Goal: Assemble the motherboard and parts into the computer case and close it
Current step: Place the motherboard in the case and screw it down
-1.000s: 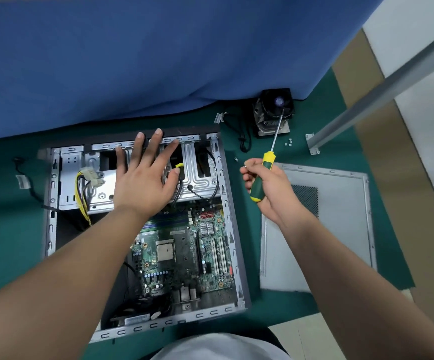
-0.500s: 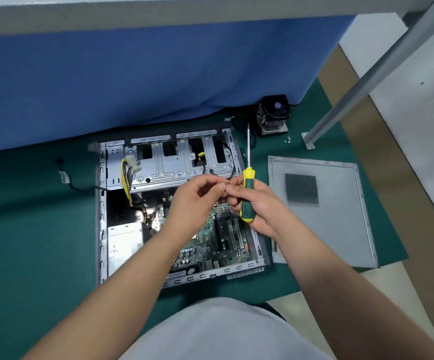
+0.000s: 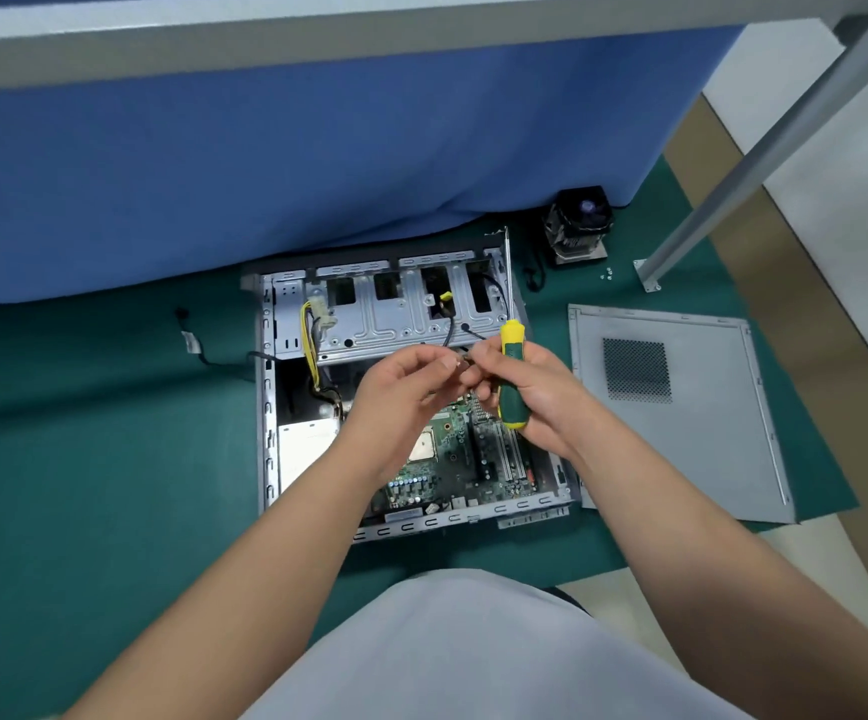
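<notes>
An open computer case (image 3: 270, 407) lies on its side on a green mat, with the green motherboard (image 3: 452, 459) inside it. Both hands hover above the case's middle. My right hand (image 3: 541, 392) grips a yellow-and-green screwdriver (image 3: 510, 376) upright, shaft pointing away from me. My left hand (image 3: 400, 387) pinches a small screw (image 3: 465, 362) at its fingertips, which meet the right hand's fingertips. The grey side panel (image 3: 681, 407) lies flat to the right of the case.
A CPU cooler with fan (image 3: 577, 226) stands behind the case at the right, with loose screws (image 3: 607, 274) beside it. A blue cloth (image 3: 317, 148) hangs behind. A metal table leg (image 3: 733, 189) slants at the right. A loose cable (image 3: 192, 340) lies left of the case.
My left hand left the drive cage and came to the right hand over the motherboard. The view pulled back and up. Between the last two frames the fingertips stay together with the screw.
</notes>
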